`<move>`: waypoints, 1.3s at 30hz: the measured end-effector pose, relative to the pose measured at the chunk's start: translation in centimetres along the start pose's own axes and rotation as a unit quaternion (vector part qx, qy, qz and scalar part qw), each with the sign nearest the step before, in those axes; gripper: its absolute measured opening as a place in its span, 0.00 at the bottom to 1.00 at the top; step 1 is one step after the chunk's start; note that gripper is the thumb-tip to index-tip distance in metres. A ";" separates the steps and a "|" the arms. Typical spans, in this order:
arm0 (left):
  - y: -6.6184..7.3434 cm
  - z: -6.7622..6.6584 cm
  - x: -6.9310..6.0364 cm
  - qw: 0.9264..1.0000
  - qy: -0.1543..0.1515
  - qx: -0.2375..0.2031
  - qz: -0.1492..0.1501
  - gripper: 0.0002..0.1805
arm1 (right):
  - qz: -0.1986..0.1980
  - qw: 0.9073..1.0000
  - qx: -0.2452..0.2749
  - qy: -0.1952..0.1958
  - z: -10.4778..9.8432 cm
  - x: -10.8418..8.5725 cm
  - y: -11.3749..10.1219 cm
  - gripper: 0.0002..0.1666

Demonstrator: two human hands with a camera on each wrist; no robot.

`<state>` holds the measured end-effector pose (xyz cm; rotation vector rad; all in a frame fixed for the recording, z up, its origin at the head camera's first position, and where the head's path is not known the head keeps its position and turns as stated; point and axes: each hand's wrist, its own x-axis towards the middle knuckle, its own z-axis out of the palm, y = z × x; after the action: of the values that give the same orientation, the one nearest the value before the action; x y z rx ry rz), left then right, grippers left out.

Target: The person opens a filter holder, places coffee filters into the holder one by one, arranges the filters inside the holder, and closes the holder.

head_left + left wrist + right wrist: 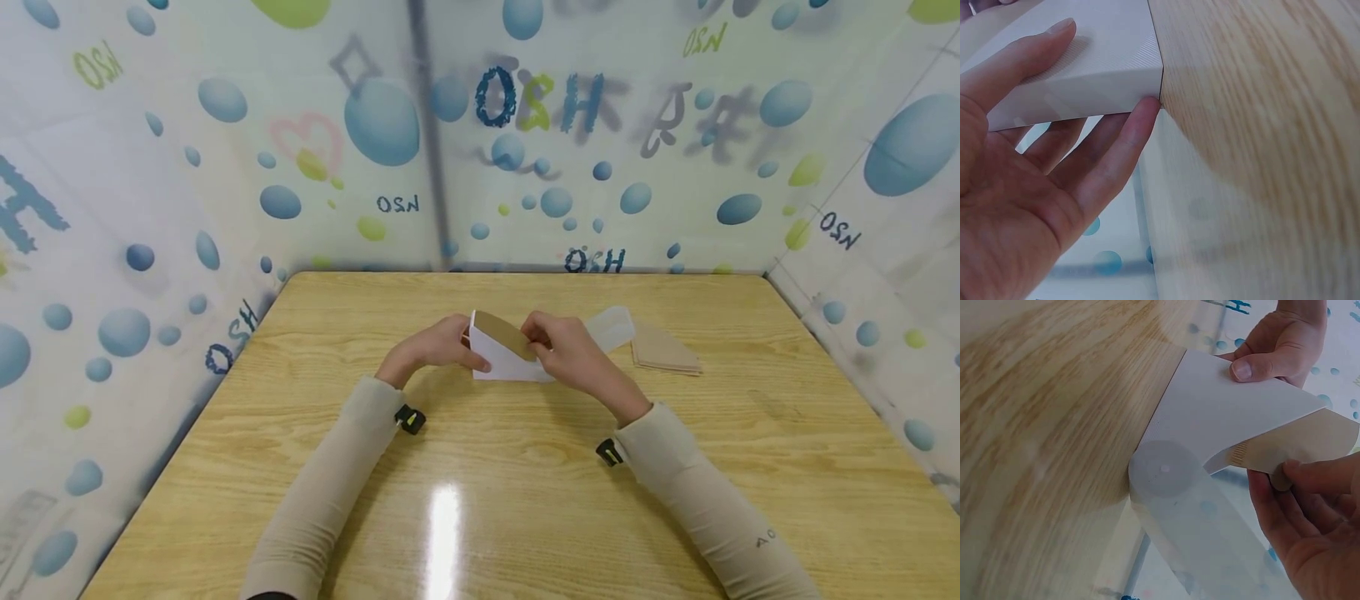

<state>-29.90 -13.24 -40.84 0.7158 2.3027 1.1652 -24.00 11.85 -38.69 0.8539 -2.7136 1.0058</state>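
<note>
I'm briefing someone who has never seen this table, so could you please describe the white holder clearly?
On the wood-grain table, look toward the far side, between the left hand and right hand. There is the white holder, holding brown paper; its colour and translucent flap set it apart from the brown stack to its right.

Beige left sleeve (318, 496), yellow-marked black clip (410, 419) at its cuff's four o'clock; beige right sleeve (708, 492), dark letters (765, 538), similar clip (609, 452) at eight.

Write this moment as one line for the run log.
left hand: holds white case | right hand: pinches brown sheet | translucent flap: extends from white case | brown stack: on table
</note>
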 end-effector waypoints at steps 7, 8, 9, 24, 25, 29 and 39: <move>0.2 0.0 -0.1 1.000 0.000 0.002 -0.005 0.23 | 0.009 1.000 -0.001 -0.019 0.1 0.0 0.1 0.07; 0.2 0.0 -0.1 1.000 0.000 0.002 -0.006 0.23 | 0.009 1.000 -0.001 -0.021 0.1 0.0 0.1 0.07; 0.2 0.0 -0.1 1.000 0.000 0.002 -0.006 0.23 | 0.009 1.000 0.000 -0.022 0.2 0.0 0.1 0.08; 0.1 0.0 -0.1 1.000 0.001 0.007 -0.010 0.21 | 0.004 0.999 0.005 -0.032 0.5 -0.2 0.1 0.08; 0.1 0.0 -0.1 1.000 0.002 0.007 -0.010 0.21 | 0.003 1.000 0.004 -0.031 0.5 -0.2 0.1 0.08; 0.2 0.1 -0.1 1.000 0.001 0.006 -0.011 0.21 | -0.005 1.000 0.002 -0.027 0.6 -0.2 0.2 0.09; 0.3 0.1 0.0 1.000 0.000 0.012 -0.012 0.22 | -0.022 0.999 -0.012 -0.024 0.7 -0.1 0.2 0.14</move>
<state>-29.78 -13.07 -40.63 0.6946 2.3239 1.1285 -23.91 11.59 -39.34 0.9411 -2.7275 0.9544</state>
